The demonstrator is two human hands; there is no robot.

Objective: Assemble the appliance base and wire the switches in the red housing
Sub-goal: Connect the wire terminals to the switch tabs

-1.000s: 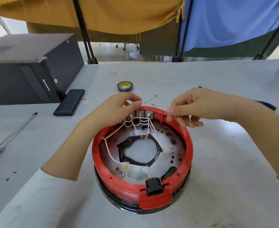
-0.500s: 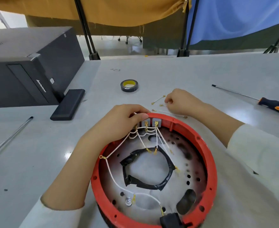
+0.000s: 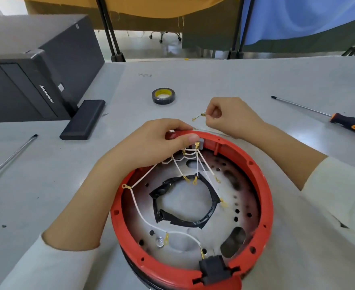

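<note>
two screwdrivers, one tape roll

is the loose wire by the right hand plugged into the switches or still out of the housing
Out. The loose wire lies on the table beyond the red housing rim, pinched by the right hand, its gold terminal free.

Red housing rings a pale silvery plate smudged with dark scorch marks on its right side, a jagged black gasket at its middle. White wires cross it, tipped with gold terminals. A black connector block sits at the near rim. Far off, the tape roll is black with a yellow core. At right, a screwdriver with a black and orange handle. At left, a black computer case with white lettering. The table is light grey. Both sleeves look off-white, perhaps cream.
</note>
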